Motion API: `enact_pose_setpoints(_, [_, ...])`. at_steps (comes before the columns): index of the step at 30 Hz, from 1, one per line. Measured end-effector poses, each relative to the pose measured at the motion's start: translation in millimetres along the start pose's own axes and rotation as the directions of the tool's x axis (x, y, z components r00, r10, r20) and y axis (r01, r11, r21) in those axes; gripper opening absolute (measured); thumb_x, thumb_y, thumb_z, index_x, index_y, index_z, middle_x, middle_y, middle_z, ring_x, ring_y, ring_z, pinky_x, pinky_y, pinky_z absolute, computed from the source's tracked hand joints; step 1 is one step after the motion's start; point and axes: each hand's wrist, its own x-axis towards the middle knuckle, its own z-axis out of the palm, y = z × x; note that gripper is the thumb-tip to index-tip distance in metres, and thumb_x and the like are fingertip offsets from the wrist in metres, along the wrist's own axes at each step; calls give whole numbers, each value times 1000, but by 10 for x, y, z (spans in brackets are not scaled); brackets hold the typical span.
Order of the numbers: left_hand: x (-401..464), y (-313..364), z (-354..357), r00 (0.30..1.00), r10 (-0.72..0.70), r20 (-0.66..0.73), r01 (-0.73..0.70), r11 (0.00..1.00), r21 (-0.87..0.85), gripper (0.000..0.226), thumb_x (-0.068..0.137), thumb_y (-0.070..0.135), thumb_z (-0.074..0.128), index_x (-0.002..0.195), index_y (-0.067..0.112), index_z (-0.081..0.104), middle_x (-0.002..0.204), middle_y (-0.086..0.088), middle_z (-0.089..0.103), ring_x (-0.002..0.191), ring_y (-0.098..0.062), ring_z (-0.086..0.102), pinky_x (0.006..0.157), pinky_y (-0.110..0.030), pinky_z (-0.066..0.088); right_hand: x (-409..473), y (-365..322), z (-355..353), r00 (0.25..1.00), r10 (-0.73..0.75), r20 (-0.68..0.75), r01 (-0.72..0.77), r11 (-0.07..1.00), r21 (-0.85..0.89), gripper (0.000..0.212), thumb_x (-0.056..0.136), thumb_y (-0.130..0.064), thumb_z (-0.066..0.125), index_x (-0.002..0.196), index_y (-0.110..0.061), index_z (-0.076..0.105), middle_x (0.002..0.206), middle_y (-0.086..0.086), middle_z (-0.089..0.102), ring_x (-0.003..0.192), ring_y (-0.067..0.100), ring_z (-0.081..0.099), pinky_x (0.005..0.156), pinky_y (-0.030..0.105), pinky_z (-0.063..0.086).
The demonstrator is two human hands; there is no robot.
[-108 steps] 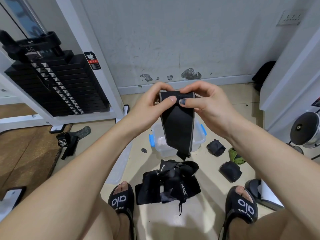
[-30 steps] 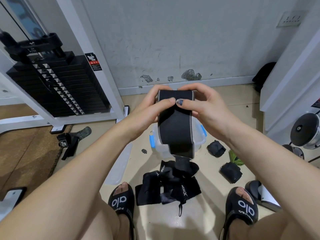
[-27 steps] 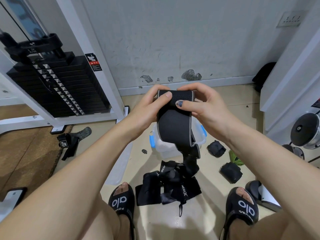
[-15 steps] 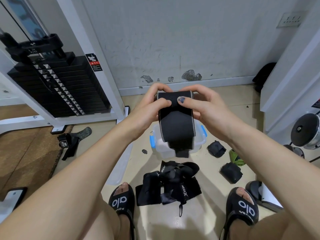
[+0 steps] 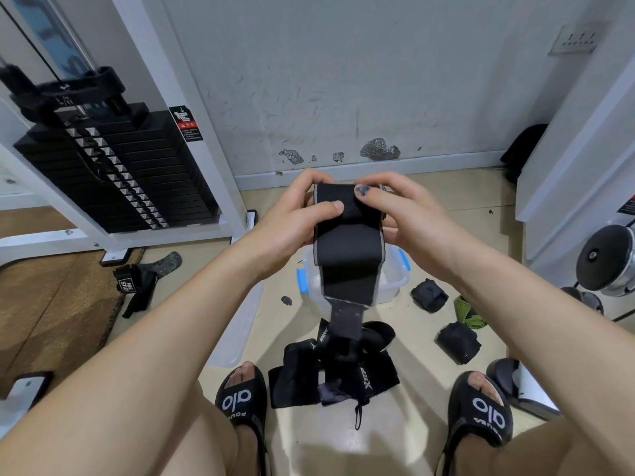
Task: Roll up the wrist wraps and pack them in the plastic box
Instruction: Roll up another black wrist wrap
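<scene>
My left hand (image 5: 292,221) and right hand (image 5: 409,218) both pinching the rolled top of a black wrist wrap (image 5: 347,249), its tail hanging above the plastic box (image 5: 395,286), loose wraps (image 5: 333,369) near my feet on the floor

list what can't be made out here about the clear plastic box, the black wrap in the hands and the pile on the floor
- Head view: the inside of the clear plastic box with blue latches is mostly hidden by the hanging black wrist wrap.
- How far the wrap is rolled: the roll is covered by the left hand and right hand.
- The count of wraps in the tangled black pile: they overlap.
- The warning sticker text is too small.
</scene>
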Motion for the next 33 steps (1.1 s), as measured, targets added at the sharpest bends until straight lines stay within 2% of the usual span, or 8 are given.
enact_pose_setpoints(5, [-3,-8,24,1000,-2,-9,2,1000,11,25,90,11,63,108,24,52,86,4,61,75,-14,60,63,-25,51,-8,6,11,994,-104,-21,104,995,-8,23,89,-3,74,110,-11,68,101,11,64,91,23,66,84,38,58])
enact_pose_setpoints(9, [-32,24,102,993,-114,-40,115,993,23,20,106,38,53,120,24,54,90,12,64,62,-2,64,61,-21,51,-23,31,1,981,-187,-53,180,977,-110,31,73,-13,80,101,-24,73,103,7,69,92,22,67,89,45,58])
enact_pose_setpoints(12, [-11,23,88,990,-112,-84,116,992,39,21,105,41,53,115,23,56,84,14,65,61,-2,63,59,-21,50,-35,43,7,971,-236,-31,229,963,-144,32,76,-6,80,100,-26,73,102,3,69,87,16,66,86,42,59])
enact_pose_setpoints(15, [3,16,65,992,-101,-73,101,995,2,12,105,31,57,112,21,56,76,16,65,68,-9,62,64,-26,51,-31,52,1,974,-224,-17,218,961,-168,37,78,0,80,106,-23,71,106,3,69,89,15,66,87,39,57])
enact_pose_setpoints(19, [5,15,3,998,-59,-18,57,995,-76,13,102,13,61,111,18,53,97,-2,64,84,-21,64,78,-34,55,-32,49,0,998,-58,-8,56,992,-110,55,71,-25,84,121,-32,66,125,13,65,112,24,68,96,43,56])
enact_pose_setpoints(23, [-5,26,-56,999,28,23,-27,997,-68,24,93,4,67,106,20,53,101,-9,57,87,-22,62,71,-27,56,-60,10,23,1000,-23,8,23,997,-79,36,91,-19,76,125,-21,64,125,20,66,96,19,70,94,51,57])
enact_pose_setpoints(28, [-10,29,-57,997,71,22,-71,997,-15,32,78,9,70,102,26,57,105,-8,57,86,-20,62,73,-28,52,-56,-1,18,997,-79,16,80,996,-30,31,91,-1,72,119,-13,65,108,14,65,93,22,66,86,43,58])
enact_pose_setpoints(33, [-8,5,10,1000,-21,20,21,1000,-3,20,96,33,68,113,34,56,104,9,69,94,-16,68,83,-34,56,-54,-11,-2,993,-115,12,115,993,31,34,87,9,70,113,-14,65,108,11,61,94,21,66,85,38,59])
